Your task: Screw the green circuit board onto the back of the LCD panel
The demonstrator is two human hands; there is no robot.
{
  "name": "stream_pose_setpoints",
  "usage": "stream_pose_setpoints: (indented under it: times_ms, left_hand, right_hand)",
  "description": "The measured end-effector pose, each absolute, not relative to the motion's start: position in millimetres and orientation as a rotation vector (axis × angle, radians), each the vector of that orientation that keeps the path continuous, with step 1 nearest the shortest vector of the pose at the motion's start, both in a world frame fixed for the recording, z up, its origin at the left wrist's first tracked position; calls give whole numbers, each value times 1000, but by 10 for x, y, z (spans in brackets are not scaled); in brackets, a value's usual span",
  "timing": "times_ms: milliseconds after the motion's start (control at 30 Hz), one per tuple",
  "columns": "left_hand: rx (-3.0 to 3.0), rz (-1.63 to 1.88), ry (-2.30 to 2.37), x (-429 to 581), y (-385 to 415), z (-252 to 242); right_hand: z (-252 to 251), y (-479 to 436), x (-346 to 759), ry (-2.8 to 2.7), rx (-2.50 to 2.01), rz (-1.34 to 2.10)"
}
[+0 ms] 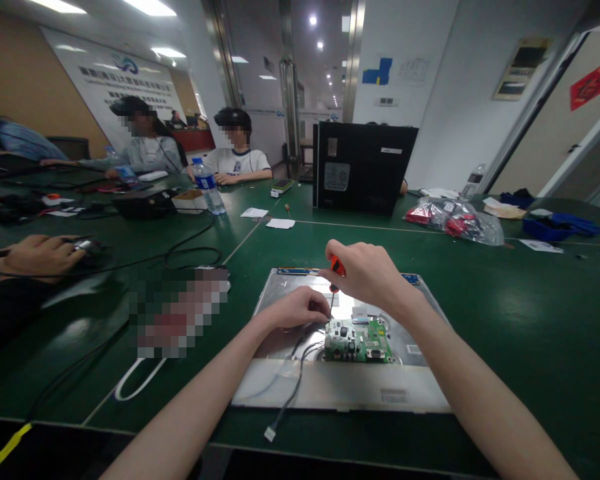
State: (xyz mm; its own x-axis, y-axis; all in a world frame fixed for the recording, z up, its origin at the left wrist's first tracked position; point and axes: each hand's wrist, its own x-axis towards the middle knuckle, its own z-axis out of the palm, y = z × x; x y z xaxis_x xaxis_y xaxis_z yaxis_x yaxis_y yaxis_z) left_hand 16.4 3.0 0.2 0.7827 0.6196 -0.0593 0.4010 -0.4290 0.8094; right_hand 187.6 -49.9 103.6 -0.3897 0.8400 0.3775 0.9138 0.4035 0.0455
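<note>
My right hand [367,270] is wrapped round the orange and black handle of a screwdriver [337,268], held upright. Its shaft points down to the upper left corner of a green circuit board [357,342]. Beside that tip, my left hand [303,307] has its fingers curled together; whatever they hold is hidden. The board lies on the back of a silver display panel [330,387], flat on the table in front of me. Dark wires [296,381] run from the board's left side to a white connector [270,433] over the table's near edge.
A black computer case [363,167] stands across the green table [520,333]. Left of the panel lie a blurred-out object with a white strap [140,383] and black cables [193,253]. Another person's hand [47,255] is at far left. A water bottle [209,187] and bagged red items [455,219] stand farther back.
</note>
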Motion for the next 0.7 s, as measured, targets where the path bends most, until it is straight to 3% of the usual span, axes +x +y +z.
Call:
stream_pose_setpoints:
  times_ms: [700]
  left_hand:
    - [2083,303,765,169,28,5]
  right_hand:
    - [1008,-496,1839,-2432,-1540,-309]
